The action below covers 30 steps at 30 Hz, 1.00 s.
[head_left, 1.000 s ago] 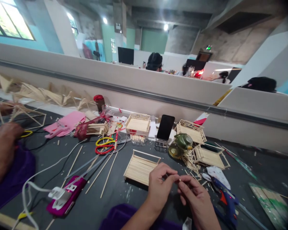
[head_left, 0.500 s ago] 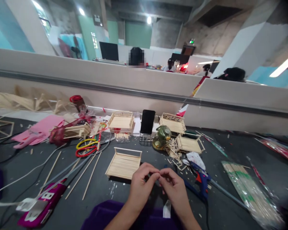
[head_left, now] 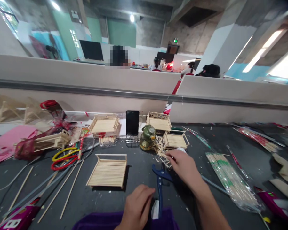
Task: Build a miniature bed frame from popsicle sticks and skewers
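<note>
My left hand (head_left: 140, 204) is low at the front edge, fingers pressed together in a pinch; anything in them is too small to make out. My right hand (head_left: 183, 166) reaches forward, its closed fingertips at the edge of a pile of short stick pieces (head_left: 159, 146). What they pinch, if anything, is hidden. Between the hands lie blue-handled pliers (head_left: 160, 183). Left of them sits a small stick platform (head_left: 107, 172) with a rail along its back. Beside the pile stands a green rounded object (head_left: 148, 134).
Stick models (head_left: 105, 124) line the back around a black phone (head_left: 132, 123) on a wire stand. Long sticks (head_left: 72, 190) and red-and-yellow-handled scissors (head_left: 64, 159) lie left. Bagged sticks (head_left: 232, 179) lie right. A low partition (head_left: 86, 75) runs behind; people sit beyond it.
My hands have parted. The right one has moved forward to the stick pile, uncovering the pliers and now covering the blue glue gun. The left stays low in front. The view has swung right.
</note>
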{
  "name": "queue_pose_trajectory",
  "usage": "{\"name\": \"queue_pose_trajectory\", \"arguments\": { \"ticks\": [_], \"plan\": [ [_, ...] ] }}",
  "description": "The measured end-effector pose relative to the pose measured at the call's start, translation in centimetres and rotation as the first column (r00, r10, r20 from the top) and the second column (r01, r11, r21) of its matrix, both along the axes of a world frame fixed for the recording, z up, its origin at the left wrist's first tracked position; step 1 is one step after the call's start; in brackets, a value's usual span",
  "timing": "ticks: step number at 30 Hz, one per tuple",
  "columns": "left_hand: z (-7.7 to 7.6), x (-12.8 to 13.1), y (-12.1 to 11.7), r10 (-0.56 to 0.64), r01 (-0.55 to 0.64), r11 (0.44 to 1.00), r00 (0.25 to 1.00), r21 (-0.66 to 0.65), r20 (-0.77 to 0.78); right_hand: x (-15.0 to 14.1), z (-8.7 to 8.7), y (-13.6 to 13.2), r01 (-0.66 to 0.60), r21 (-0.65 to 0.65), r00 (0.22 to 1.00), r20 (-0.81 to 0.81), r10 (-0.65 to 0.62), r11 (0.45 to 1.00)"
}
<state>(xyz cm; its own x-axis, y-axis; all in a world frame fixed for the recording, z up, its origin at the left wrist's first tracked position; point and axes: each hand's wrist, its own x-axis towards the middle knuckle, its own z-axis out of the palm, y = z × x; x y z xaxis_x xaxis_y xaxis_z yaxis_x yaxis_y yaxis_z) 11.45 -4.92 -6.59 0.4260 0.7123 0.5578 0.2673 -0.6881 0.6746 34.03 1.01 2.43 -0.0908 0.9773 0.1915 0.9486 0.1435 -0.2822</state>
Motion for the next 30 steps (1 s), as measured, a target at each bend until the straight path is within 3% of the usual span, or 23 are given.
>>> {"name": "queue_pose_trajectory", "arguments": {
  "ticks": [3, 7, 11, 16, 23, 30],
  "plan": [
    [-1.8, -0.2, -0.4, -0.054, 0.064, 0.992, 0.994, 0.111, -0.091, 1.9, 2.9, 3.4, -0.078, 0.012, 0.995, 0.068, 0.077, 0.997],
    [-2.9, -0.5, -0.2, -0.003, 0.008, 0.999, 0.996, 0.049, -0.092, 2.9, 4.1, 9.0, -0.18, -0.128, 0.942, 0.264, 0.209, 0.975],
    [-3.0, -0.5, -0.1, 0.021, -0.02, 1.0, 0.999, 0.013, -0.049, 2.1, 1.8, 13.2, -0.233, -0.251, 0.901, 0.308, 0.306, 0.939],
    [-3.0, -0.7, 0.0, 0.012, -0.013, 0.999, 0.998, -0.029, -0.054, 2.6, -1.5, 14.7, -0.212, -0.382, 0.87, 0.346, 0.352, 0.899],
    [-2.7, -0.7, 0.4, 0.019, -0.019, 0.998, 1.0, -0.066, -0.001, 6.2, -2.8, 14.5, -0.099, -0.49, 0.905, 0.317, 0.283, 0.866],
    [-2.7, -0.7, 0.6, 0.0, -0.001, 0.995, 1.0, -0.098, -0.004, 4.7, -4.3, 16.3, -0.072, -0.588, 0.955, 0.193, 0.226, 0.806]
  ]
}}
